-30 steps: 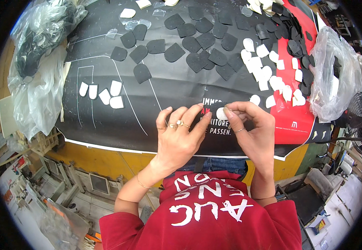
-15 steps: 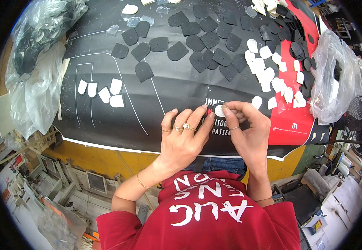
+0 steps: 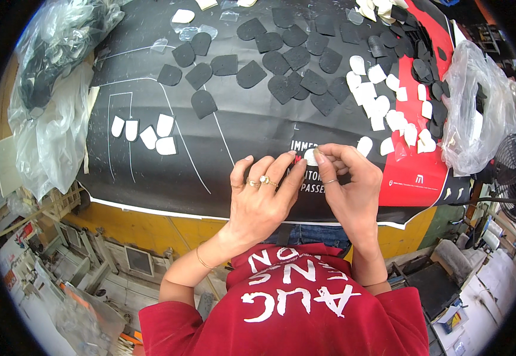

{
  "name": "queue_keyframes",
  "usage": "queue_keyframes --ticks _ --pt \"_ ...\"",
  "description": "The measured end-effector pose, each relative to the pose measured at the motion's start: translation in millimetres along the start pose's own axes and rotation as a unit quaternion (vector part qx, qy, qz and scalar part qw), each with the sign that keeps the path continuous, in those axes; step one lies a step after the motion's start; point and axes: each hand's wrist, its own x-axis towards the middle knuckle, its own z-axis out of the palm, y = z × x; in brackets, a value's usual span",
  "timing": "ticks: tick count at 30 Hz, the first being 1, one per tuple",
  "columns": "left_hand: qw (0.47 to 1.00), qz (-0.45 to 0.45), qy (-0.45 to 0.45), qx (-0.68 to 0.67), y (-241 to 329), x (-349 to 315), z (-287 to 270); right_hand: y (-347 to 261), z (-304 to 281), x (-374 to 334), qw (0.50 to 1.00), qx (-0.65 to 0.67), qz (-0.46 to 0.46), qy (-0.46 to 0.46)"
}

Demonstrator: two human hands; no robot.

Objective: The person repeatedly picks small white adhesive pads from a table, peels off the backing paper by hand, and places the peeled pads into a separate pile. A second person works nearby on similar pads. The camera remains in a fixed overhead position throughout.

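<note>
A small white rounded pad [image 3: 311, 156] is held between my two hands, low over the black printed sheet [image 3: 258, 136]. My right hand [image 3: 353, 184] pinches its right side between thumb and fingertips. From the other side, my left hand [image 3: 265, 193] grips its left edge with a fingertip; the thumb is hidden, and the remaining fingers are spread and bent over the sheet. Close beyond my right hand lies a loose white pad [image 3: 364, 146]. Several black rounded pads [image 3: 204, 104] are scattered farther away. What lies beneath the held pad is hidden.
White pads [image 3: 397, 120] and a black heap [image 3: 424, 68] lie to the right. Several white pads [image 3: 149, 136] rest at left. Clear plastic bags [image 3: 53, 118] and another bag [image 3: 477, 107] flank the surface. A black fan [image 3: 512, 178] stands at far right.
My right hand has shifted slightly left, with the white pad still between both hands. My left hand stays almost where it was. The view has moved a little.
</note>
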Motion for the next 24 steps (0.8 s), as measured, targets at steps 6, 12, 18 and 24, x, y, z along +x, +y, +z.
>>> queue_keyframes --ticks 6,12,18,24 --pt "0.999 -0.002 -0.037 0.014 4 2 -2 0 2 -1 1.0 -0.017 0.002 -0.001" --pt "0.998 0.003 -0.045 0.039 5 3 -4 3 8 -5 0.992 -0.115 -0.033 0.049" --pt "0.998 0.01 -0.041 0.056 5 4 -2 17 18 -6 0.977 -0.175 -0.065 0.107" --pt "0.996 0.02 -0.031 0.078 5 5 -2 26 25 -8 0.974 -0.155 -0.077 0.148"
